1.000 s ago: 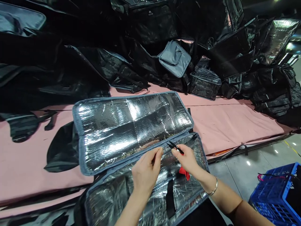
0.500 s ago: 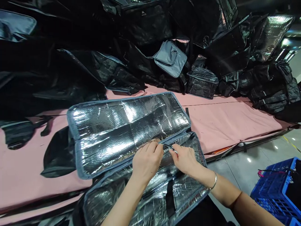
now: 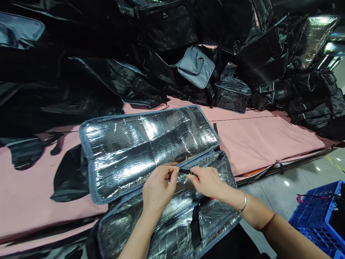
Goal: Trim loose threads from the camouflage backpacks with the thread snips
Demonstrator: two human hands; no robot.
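Observation:
An opened insulated bag with silver foil lining (image 3: 129, 151) and grey piping lies flat on the pink table (image 3: 258, 140). My left hand (image 3: 159, 189) is closed in a pinch at the grey seam between the bag's two halves. My right hand (image 3: 207, 181) grips small black thread snips (image 3: 188, 172) with a red part showing under the palm; the blades point left toward my left fingers and nearly touch them. A bracelet sits on my right wrist. A black strap (image 3: 194, 225) crosses the near half of the bag.
A big heap of black and grey insulated bags (image 3: 199, 66) fills the back of the table. Loose black straps and a dark bag (image 3: 70, 176) lie at the left. A blue plastic crate (image 3: 320, 216) stands on the shiny floor at the right.
Both hands slid a little left along the seam. The snips dropped from pointing up-left to lying level at the seam, close to my left fingers, which went from loose to pinched.

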